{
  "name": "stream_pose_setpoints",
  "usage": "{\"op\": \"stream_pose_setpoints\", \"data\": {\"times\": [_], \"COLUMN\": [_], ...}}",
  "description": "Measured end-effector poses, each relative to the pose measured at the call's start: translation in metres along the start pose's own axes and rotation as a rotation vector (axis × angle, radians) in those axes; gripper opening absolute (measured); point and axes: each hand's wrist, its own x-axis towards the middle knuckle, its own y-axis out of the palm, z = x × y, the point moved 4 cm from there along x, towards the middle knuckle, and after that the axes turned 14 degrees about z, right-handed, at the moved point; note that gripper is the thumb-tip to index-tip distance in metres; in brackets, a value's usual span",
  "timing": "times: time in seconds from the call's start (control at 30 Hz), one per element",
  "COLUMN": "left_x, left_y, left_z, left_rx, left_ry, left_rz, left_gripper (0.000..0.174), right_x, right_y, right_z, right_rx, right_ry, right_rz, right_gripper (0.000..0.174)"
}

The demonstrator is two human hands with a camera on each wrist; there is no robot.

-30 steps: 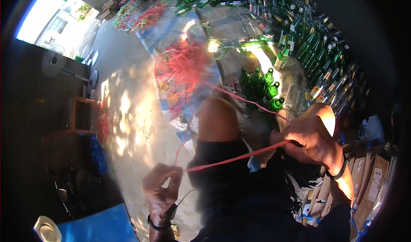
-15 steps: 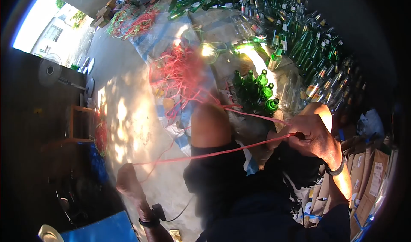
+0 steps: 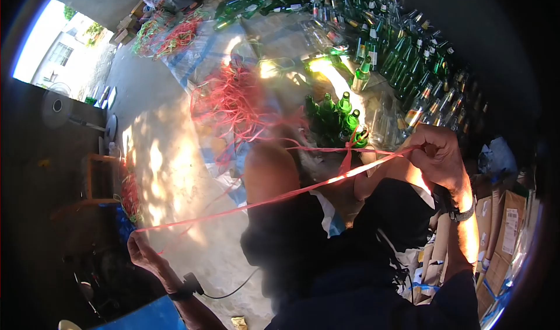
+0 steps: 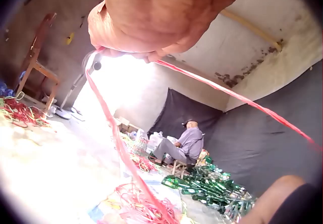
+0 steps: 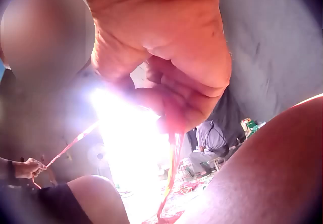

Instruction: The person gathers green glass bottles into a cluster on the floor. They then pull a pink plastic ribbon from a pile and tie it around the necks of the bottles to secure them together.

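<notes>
A strand of pink plastic twine stretches in a nearly straight line across the person's knees. Its left end is pinched by the left hand, held out low over the floor. The right hand grips the other end with curled fingers, above the right knee. A second pink length runs from the right hand towards the tangled heap of pink twine on the floor. In the left wrist view, twine leaves the left hand on both sides. Strands hang below the right hand in the right wrist view.
Upright green bottles stand just past the knees, with many more bottles piled along the wall. Folded cardboard lies at the right. Another person sits on a low stool. A fan stands at the left.
The left hand has moved outward to the left and slightly down, lengthening the twine between the hands. The right hand has risen slightly. The head view has shifted a little.
</notes>
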Motion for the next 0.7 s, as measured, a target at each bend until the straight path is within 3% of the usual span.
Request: {"op": "stream_pose_setpoints", "data": {"times": [0.1, 0.23, 0.3, 0.43, 0.63, 0.7], "left_x": [0.011, 0.02, 0.026, 0.04, 0.072, 0.064], "left_y": [-0.011, -0.012, -0.007, 0.009, 0.039, 0.067], "left_z": [0.025, 0.034, 0.032, 0.025, 0.028, -0.006], "left_rx": [-0.001, -0.055, -0.055, -0.145, -0.14, -0.02], "left_ry": [0.004, -0.051, -0.027, 0.012, 0.015, 0.183], "left_rz": [-0.084, -0.106, -0.11, -0.034, 0.032, 0.117], "left_gripper": [0.028, 0.028, 0.028, 0.028, 0.027, 0.028], "right_x": [0.003, 0.007, 0.009, 0.017, 0.032, 0.036], "right_y": [0.007, 0.007, 0.002, -0.006, -0.008, -0.005], "right_z": [-0.009, -0.01, -0.017, -0.011, -0.013, -0.001], "right_rx": [0.191, 0.504, 0.504, 0.401, 0.854, 0.919], "right_ry": [-0.115, -0.1, -0.127, -0.061, -0.108, -0.099], "right_rz": [-0.109, -0.193, -0.205, -0.193, -0.152, -0.153], "right_gripper": [0.008, 0.006, 0.008, 0.011, 0.012, 0.013]}}
